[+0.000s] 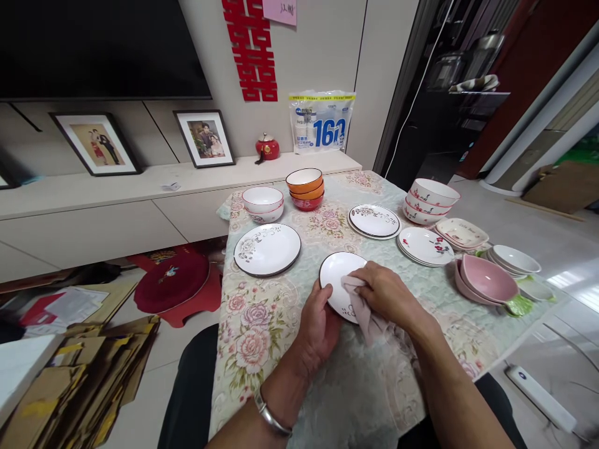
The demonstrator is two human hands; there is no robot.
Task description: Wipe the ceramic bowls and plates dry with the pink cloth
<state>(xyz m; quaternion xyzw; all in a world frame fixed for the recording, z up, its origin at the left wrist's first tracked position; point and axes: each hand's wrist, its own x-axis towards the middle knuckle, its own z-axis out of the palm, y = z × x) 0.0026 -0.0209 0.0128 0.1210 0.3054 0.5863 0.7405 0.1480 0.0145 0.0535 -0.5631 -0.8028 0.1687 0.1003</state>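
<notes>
Near the middle of the table, a small white plate with a dark rim (pixel 334 277) is tilted up in my left hand (pixel 319 318), the thumb on its face and the other fingers hidden beneath. My right hand (pixel 386 292) pinches a pale pinkish cloth (pixel 362 312) against the plate's face; the cloth hangs down past the plate's lower edge. Further left lies a larger white plate with a floral pattern (pixel 267 249). Beyond the small plate, slightly right, more dark-rimmed plates (pixel 374 220) are stacked.
White bowls (pixel 263 201) and orange bowls (pixel 305 181) stand at the back. Along the right are stacked bowls (pixel 431 193), flowered plates (pixel 425 246), square dishes (pixel 462 232), pink bowls (pixel 489 279) and small white bowls (pixel 516 257). A red stool (pixel 172 284) stands left of the table.
</notes>
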